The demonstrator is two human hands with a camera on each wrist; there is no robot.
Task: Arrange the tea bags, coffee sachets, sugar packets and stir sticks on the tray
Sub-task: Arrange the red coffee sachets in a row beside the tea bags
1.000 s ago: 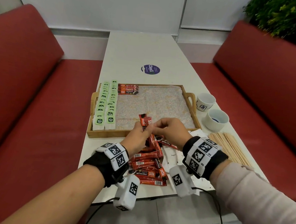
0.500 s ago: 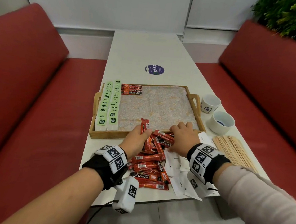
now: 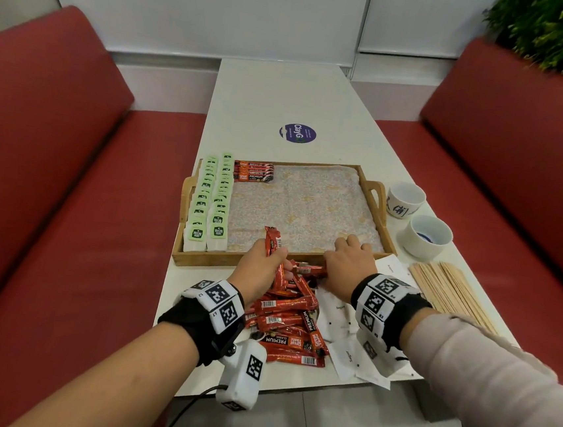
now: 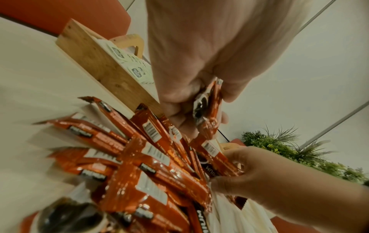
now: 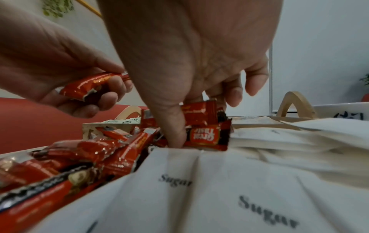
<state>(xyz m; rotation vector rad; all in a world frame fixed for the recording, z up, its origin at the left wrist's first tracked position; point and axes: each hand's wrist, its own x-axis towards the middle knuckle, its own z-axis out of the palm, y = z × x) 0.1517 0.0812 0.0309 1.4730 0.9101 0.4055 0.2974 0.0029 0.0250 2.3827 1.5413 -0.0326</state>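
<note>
Left hand (image 3: 261, 270) grips upright coffee sachets (image 3: 272, 247); right hand (image 3: 348, 268) pinches another sachet (image 5: 201, 116) from the pile (image 3: 290, 324) between them

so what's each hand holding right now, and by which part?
Left hand grips upright coffee sachets around their lower half. Right hand pinches one sachet from the pile near its end, between thumb and fingers.

My right hand (image 3: 347, 268) has dropped from beside my left hand (image 3: 261, 270) to the coffee sachet pile (image 3: 292, 321) just in front of the tray (image 3: 200, 257), thumb and fingers now pinching one sachet (image 5: 203, 130) there.
</note>
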